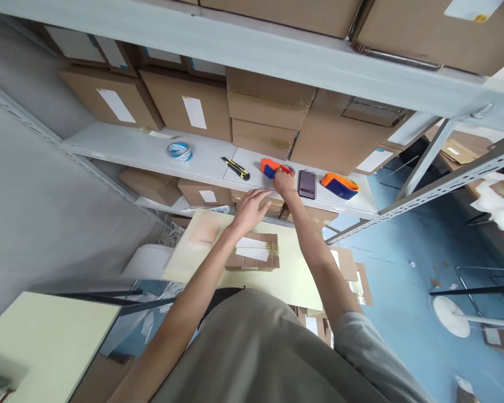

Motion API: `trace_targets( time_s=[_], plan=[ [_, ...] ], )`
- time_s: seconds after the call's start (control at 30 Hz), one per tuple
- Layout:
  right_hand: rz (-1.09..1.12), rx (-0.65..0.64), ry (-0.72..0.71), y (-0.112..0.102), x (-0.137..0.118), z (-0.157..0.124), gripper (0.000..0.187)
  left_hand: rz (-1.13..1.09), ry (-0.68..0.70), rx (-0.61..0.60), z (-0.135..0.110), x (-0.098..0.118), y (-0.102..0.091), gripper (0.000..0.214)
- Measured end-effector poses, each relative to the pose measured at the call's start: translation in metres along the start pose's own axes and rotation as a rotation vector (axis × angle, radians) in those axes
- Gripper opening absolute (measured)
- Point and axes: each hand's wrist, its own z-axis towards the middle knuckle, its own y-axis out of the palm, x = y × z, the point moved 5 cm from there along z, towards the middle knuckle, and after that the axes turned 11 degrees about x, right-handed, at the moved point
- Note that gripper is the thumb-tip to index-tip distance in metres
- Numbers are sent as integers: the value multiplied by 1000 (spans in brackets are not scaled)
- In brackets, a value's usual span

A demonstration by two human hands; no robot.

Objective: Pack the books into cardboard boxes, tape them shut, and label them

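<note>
My right hand (283, 182) reaches up to the grey shelf (143, 151) and closes round an orange and blue tape dispenser (269, 167) lying there. My left hand (251, 210) hovers with its fingers stretched out, just above a small taped cardboard box (254, 253) with white labels. That box rests on a pale yellow tabletop (285, 280) below the shelf.
On the shelf lie a roll of tape (180, 150), a yellow and black utility knife (236, 168), a dark phone (307, 184) and a second orange and blue dispenser (339, 186). Cardboard boxes (185, 103) fill the shelves. A blue floor with a stool (449, 314) lies to the right.
</note>
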Motion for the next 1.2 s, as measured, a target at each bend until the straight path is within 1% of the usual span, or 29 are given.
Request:
trace_targets(
  time_s=[0.07, 0.13, 0.17, 0.23, 0.3, 0.33, 0.4, 0.47, 0.5, 0.57, 0.7, 0.77, 0.83, 0.9, 0.93, 1.0, 1.07, 1.13, 1.2],
  plan=[
    [80, 46, 18, 0, 6, -4, 45, -1, -12, 0, -12, 1, -4, 31],
    [249, 116, 46, -1, 13, -20, 51, -16, -56, 17, -29, -1, -13, 32],
    [374, 144, 66, -2, 17, -34, 57, -37, -92, 36, -39, -3, -19, 34],
    [689, 155, 90, 0, 18, -74, 68, -102, -182, 94, -63, -6, -31, 35],
    [1028, 71, 78, 3, 9, -125, 70, -158, -261, 149, -89, -5, -42, 33],
    [1150, 0, 74, 6, 1, -151, 70, -172, -289, 167, -102, -3, -46, 31],
    [1291, -105, 110, 11, -15, -200, 68, -169, -326, 186, -125, 2, -52, 27],
    [1359, -164, 161, 16, -30, -236, 68, -140, -353, 201, -144, 8, -57, 24],
    [1378, -183, 185, 19, -35, -249, 68, -122, -364, 211, -151, 10, -59, 22],
    [1392, -220, 215, 27, -44, -266, 71, -93, -380, 232, -165, 13, -64, 20],
    [1368, -307, 191, 37, -58, -280, 80, -30, -412, 249, -187, 13, -75, 18],
    [1365, -323, 167, 37, -62, -284, 83, 11, -408, 203, -193, 11, -80, 18],
    [1358, -310, 150, 36, -63, -287, 81, 17, -381, 120, -194, 10, -84, 16],
    [1302, -286, 112, 34, -59, -288, 76, -8, -374, 73, -189, 9, -92, 17],
    [1249, -281, 81, 34, -56, -289, 72, -19, -384, 81, -184, 8, -98, 22],
    [1111, -292, 0, 33, -47, -289, 66, -26, -408, 124, -171, 6, -115, 41],
    [966, -315, -79, 31, -37, -288, 61, -33, -396, 121, -154, 7, -130, 58],
    [841, -337, -149, 25, -29, -286, 56, -59, -361, 43, -137, 8, -140, 63],
    [745, -352, -211, 17, -25, -284, 50, -84, -337, -41, -123, 8, -145, 57]
  ],
)
